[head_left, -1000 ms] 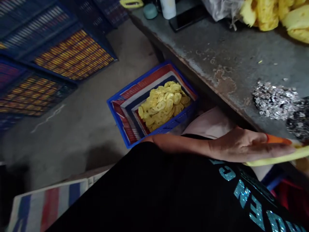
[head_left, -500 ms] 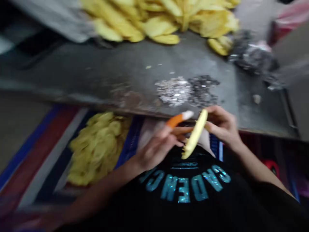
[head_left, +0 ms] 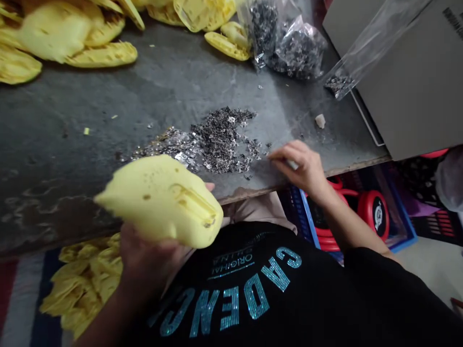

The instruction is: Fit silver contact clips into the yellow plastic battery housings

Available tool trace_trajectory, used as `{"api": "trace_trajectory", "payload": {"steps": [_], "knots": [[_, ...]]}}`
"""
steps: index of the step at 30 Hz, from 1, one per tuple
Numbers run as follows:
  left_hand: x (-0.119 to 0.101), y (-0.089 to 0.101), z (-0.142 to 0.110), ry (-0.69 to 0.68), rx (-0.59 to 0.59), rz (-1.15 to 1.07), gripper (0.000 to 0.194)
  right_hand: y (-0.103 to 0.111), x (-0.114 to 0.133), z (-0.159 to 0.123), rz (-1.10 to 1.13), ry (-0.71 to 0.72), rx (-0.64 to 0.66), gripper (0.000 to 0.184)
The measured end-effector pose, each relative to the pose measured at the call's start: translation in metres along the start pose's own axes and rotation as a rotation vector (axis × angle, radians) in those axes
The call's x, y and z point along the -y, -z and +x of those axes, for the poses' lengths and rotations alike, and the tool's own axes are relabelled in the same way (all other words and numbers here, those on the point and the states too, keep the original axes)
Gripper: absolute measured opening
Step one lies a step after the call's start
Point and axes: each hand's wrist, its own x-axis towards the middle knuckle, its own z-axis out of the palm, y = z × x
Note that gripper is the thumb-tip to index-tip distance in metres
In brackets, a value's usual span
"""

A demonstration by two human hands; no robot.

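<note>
My left hand (head_left: pixel 144 255) grips a large pale yellow piece of peeled pineapple (head_left: pixel 162 200) low over the table's front edge. A groove runs along the fruit's near side. My right hand (head_left: pixel 300 166) rests at the table edge with its fingers curled around a small white object (head_left: pixel 292 165), mostly hidden. Just left of those fingers lies a heap of dark, silvery flecks (head_left: pixel 217 142) on the grey stone tabletop (head_left: pixel 72 111).
More yellow pineapple pieces (head_left: pixel 68 33) lie at the table's far left. Plastic bags of dark flecks (head_left: pixel 285 43) and a grey box (head_left: pixel 415 82) stand at the far right. Below the edge are yellow slices (head_left: pixel 85 284) in a basket and red rings (head_left: pixel 372 214) in a blue crate.
My hands have moved apart, and the yellow piece now sits larger in my left hand. The orange-handled tool no longer shows. The view has swung along the table to the right.
</note>
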Motion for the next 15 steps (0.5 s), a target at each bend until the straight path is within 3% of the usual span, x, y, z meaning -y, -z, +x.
{"api": "trace_trajectory", "payload": {"steps": [3,6,11,15], "knots": [[0.004,-0.007,0.010,-0.116,-0.012,-0.010,0.082,0.008,-0.027,0.020,-0.366,0.019,-0.025,0.011],[0.003,-0.013,0.010,-0.073,0.034,-0.054,0.080,-0.003,-0.040,0.031,-0.446,0.056,0.029,0.014],[-0.001,-0.024,0.004,0.135,0.117,-0.228,0.070,-0.008,-0.036,0.029,-0.352,0.135,-0.012,0.009],[0.003,-0.027,0.009,0.219,0.267,-0.358,0.074,0.002,0.000,0.019,-0.069,0.273,-0.003,0.011]]}}
